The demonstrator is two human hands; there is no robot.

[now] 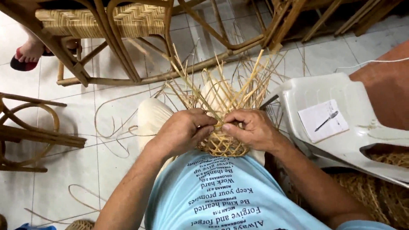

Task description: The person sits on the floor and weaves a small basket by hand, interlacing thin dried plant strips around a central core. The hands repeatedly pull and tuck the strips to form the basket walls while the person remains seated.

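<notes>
Right in the lap, against the light blue shirt, sits a small half-woven basket, its open lattice base pressed to the belly and its loose strips fanning up and outward. Both hands are on it. The left hand is curled over the basket's left side, fingers folded in and pinching the weave near the rim. The right hand closes in from the other side, thumb and fingertips nipped on a strip at the very same spot, so the two hands meet, touching at the fingertips.

Under the left wrist, a pale knee pokes out. Just to the right stands a white plastic chair, tipped, with a slip of paper lying on its seat. Below that chair, more woven cane work lies on the ground.

Across the top of view, rattan chair frames stand on the white tiled floor, one with a woven seat. Stray cane strands curl over the tiles, and another person's foot in a red sandal shows at the top left.
</notes>
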